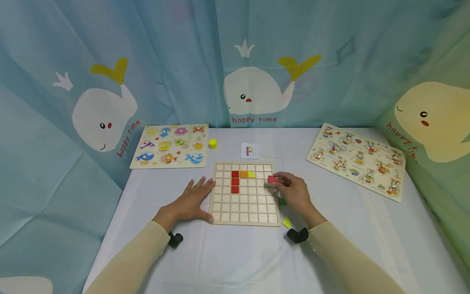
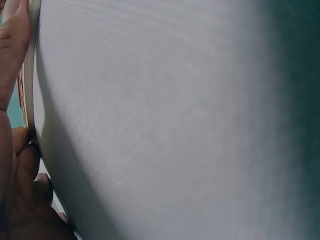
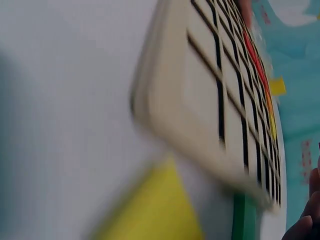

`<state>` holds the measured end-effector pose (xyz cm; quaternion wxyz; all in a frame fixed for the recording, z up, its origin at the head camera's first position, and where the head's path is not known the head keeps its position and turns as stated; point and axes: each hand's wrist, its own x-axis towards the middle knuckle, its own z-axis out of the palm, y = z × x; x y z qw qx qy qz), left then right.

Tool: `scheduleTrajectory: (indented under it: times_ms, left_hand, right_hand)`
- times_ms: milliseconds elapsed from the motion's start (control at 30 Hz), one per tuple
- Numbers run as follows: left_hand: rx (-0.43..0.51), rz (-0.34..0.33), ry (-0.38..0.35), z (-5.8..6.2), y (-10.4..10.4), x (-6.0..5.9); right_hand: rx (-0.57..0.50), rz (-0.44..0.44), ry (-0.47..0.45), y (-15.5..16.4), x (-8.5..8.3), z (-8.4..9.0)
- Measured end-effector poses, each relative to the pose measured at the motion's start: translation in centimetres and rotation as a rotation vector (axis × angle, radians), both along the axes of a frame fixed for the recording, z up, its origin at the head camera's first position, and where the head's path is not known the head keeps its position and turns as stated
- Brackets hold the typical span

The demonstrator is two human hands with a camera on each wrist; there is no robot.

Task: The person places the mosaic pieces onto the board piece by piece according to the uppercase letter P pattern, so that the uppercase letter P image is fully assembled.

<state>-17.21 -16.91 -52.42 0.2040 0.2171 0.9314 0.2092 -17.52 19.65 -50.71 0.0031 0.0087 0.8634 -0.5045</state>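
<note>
A wooden grid board (image 1: 244, 209) lies flat in the middle of the table. Three red square tiles (image 1: 235, 181) stand in a column on it, with an orange tile (image 1: 243, 174) and a yellow tile with a curved edge (image 1: 251, 174) to the right of the top one. My left hand (image 1: 189, 203) rests spread at the board's left side, fingers and thumb touching its edge. Between thumb and fingertips, my right hand (image 1: 293, 192) pinches a red square tile (image 1: 271, 179) over the board's right edge.
Beside the board's right edge lie a green piece (image 1: 282, 201), partly under my right hand, and a yellow piece (image 1: 286, 222). Behind the board are a pattern card (image 1: 250, 150) and a yellow cylinder (image 1: 212, 143). Picture puzzle boards lie back left (image 1: 169, 147) and back right (image 1: 358, 161).
</note>
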Motion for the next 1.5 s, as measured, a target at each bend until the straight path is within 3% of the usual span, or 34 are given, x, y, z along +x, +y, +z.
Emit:
scheduleTrajectory:
  times_ms: [233,667,933,1500]
  left_hand:
    - [0.001,-0.006,-0.012,0.3,0.1,-0.1]
    - [0.002,-0.002,-0.009,0.2,0.1,0.0]
    - [0.005,-0.007,0.002,0.0,0.0,0.0]
    - [0.012,-0.005,0.004,0.1,0.0,0.0]
  right_hand:
    - [-0.009,0.065,-0.045,-3.5,0.6,-0.2]
    - [0.011,0.149,-0.028,-8.4,1.4,-0.7]
    - [0.045,0.185,-0.006,-9.4,1.6,-1.5]
    - [0.238,0.253,0.1,-10.2,2.1,-1.8]
